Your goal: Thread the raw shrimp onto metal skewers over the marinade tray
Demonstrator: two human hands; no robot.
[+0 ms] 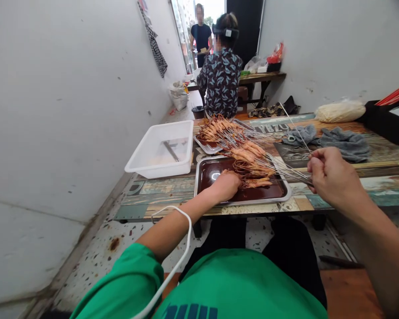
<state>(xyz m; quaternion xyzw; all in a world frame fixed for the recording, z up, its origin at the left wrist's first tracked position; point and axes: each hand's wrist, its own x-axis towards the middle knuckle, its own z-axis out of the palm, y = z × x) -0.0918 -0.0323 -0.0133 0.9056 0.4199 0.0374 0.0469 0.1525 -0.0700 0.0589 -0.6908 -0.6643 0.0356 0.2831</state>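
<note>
A metal tray (203, 179) holding dark red-brown liquid lies on the table before me. Across its right half rest several pinkish-orange skewered meat pieces (248, 153) with thin dangling strands. My left hand (226, 185) is over the tray, its fingers curled at the strand ends of the meat; the fingertips are partly hidden. To the right of the tray, my right hand (329, 170) is closed around the bare ends of several metal skewers (291, 170). One thin skewer (294, 124) slants up and left from that hand.
Behind lies a second tray (208, 148) piled with skewers. A white plastic bin (159, 166) with a metal tool inside stands left. Grey cloths (346, 144), a pale wrapped bundle (339, 110) and a black box (382, 117) are at right. A person (222, 75) sits ahead.
</note>
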